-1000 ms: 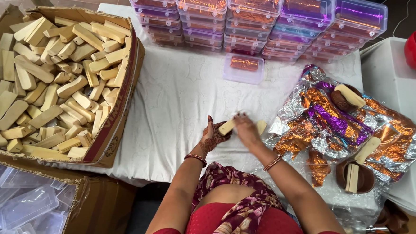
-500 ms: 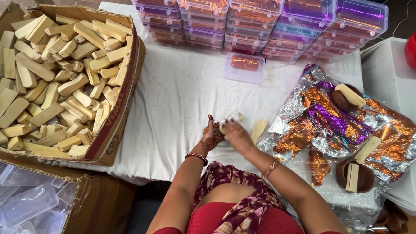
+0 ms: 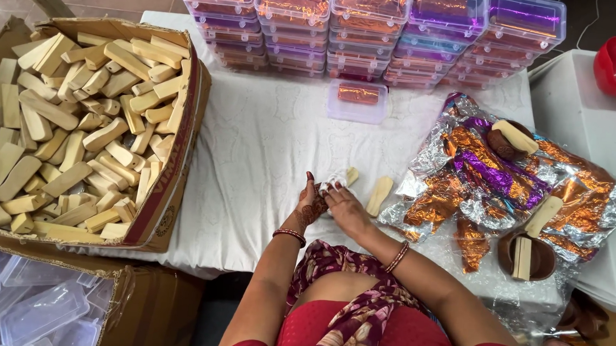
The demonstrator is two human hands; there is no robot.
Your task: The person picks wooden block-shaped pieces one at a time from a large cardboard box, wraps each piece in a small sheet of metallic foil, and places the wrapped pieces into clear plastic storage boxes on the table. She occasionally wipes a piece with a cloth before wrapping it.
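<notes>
A pale bar (image 3: pixel 351 175), half in a silvery wrapper (image 3: pixel 335 181), is clamped between the left hand (image 3: pixel 309 207) and right hand (image 3: pixel 343 206) on the white table (image 3: pixel 253 142), one bare bar (image 3: pixel 379 196) beside it, a carton (image 3: pixel 184 117) still full, many boxes (image 3: pixel 372 22) already filled.

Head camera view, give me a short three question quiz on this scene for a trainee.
1. True or false: the cardboard box of pale bars sits on the person's right.
2. What lies on the white cloth just right of the hands: A) a loose pale bar, B) a red bowl, C) a spoon?
3. What are the left hand and right hand working on together?

Key:
1. False; it is on the left.
2. A.
3. A small pale piece with crinkly wrap, held between both hands; its details are too small to tell.
</notes>
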